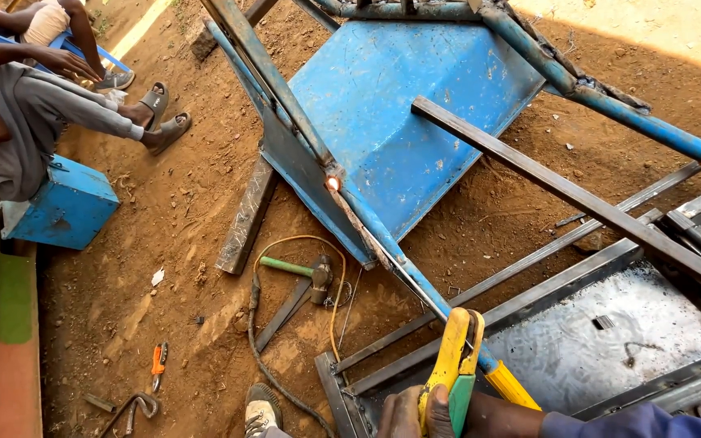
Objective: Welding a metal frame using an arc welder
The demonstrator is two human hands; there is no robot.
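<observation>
A person's hand (415, 410), at the bottom centre of the frame, is clenched around a yellow-and-green electrode holder (453, 365), its rod (375, 243) reaching up to a glowing weld point (333, 183) on the blue wheelbarrow (391, 105), upturned so its frame faces the worker. Which hand it is cannot be told; no other shows. A hammer (298, 272) lies nearby on the dirt.

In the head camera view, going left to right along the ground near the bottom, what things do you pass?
Orange-handled pliers → green-handled hammer → yellow electrode holder in the hand → grey metal frame panel.
</observation>
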